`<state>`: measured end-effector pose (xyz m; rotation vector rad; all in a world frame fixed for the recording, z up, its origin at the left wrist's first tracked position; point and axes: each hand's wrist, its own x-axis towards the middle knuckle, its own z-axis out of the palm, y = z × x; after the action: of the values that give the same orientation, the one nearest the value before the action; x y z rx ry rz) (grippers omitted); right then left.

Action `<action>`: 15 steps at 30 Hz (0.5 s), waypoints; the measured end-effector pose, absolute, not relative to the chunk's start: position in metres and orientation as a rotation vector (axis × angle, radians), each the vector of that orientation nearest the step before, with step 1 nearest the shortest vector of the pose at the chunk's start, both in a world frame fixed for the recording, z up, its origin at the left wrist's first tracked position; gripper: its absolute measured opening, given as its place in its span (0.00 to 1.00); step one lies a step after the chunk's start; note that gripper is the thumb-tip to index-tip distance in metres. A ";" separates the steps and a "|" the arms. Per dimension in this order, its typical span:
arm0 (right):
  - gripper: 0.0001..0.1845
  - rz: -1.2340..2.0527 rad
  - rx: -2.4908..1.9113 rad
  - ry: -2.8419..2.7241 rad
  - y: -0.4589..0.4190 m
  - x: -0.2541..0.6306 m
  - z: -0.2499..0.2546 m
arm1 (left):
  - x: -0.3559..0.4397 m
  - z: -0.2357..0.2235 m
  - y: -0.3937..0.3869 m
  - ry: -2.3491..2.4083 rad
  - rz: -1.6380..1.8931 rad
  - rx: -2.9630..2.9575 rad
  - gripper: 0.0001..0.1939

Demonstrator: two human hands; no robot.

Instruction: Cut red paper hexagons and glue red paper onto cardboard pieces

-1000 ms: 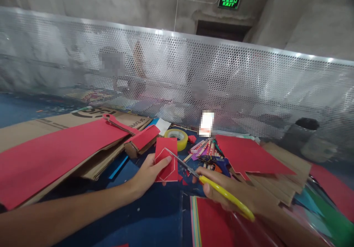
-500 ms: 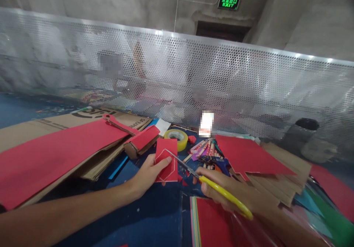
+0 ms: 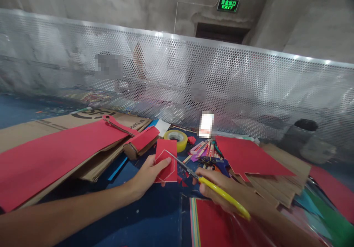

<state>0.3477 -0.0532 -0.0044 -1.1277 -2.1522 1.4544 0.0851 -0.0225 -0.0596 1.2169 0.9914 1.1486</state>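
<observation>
The left hand (image 3: 150,168) pinches the red card (image 3: 168,171), thumb (image 3: 165,162) on top, while the right hand (image 3: 219,178) grips yellow-handled scissors (image 3: 221,192).

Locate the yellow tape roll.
In the head view, the yellow tape roll lies on the blue table near the middle, just beyond the red card in the left hand and left of a red scrap.

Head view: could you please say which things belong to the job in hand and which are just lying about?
In use:
red card in left hand
yellow-handled scissors in right hand

Apparently lying about:
tape roll
paper stack
printed cardboard
</observation>
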 end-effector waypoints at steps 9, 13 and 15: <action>0.28 1.494 -1.157 -2.113 -0.053 0.345 -0.006 | 0.085 -0.059 -0.023 0.964 1.141 1.210 0.23; 0.28 1.482 -1.148 -2.108 -0.053 0.344 -0.006 | 0.084 -0.062 -0.021 0.944 1.146 1.207 0.23; 0.29 1.457 -1.133 -2.116 -0.052 0.345 -0.008 | 0.083 -0.064 -0.020 0.937 1.145 1.211 0.23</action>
<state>0.3449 -0.0522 -0.0079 -1.1329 -2.1157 1.4568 0.0833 -0.0204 -0.0640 1.2112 0.9372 1.1452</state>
